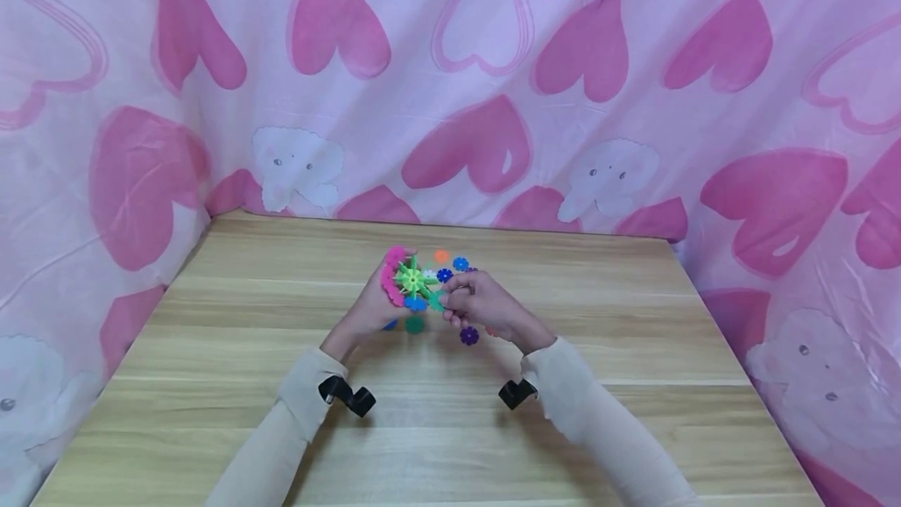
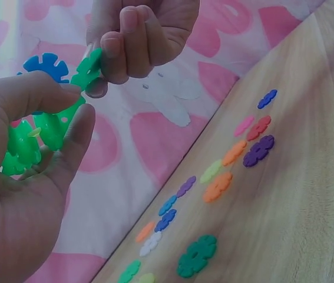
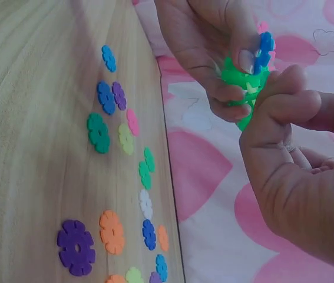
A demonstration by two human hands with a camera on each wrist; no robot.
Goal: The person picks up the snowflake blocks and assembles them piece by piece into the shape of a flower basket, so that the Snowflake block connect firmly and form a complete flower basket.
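Note:
My left hand [image 1: 367, 305] holds a cluster of joined plastic snowflake discs [image 1: 412, 280] above the table, with thumb and fingers around it. Light green discs make up its middle, pink discs [image 1: 391, 280] run along its left side, and a blue disc [image 2: 46, 66] sticks out by the thumb. My right hand [image 1: 489, 305] pinches a green snowflake disc [image 2: 88, 69] between thumb and forefinger. That disc overlaps the edge of the cluster in the left wrist view. In the right wrist view, the fingers of my right hand hide most of it.
Loose snowflake discs lie flat on the wooden table [image 1: 232, 382] below and behind my hands, among them a purple one [image 3: 76, 247], a dark green one [image 3: 98, 133] and an orange one [image 3: 112, 232]. A pink heart-patterned curtain [image 1: 464, 139] borders the table's back and sides.

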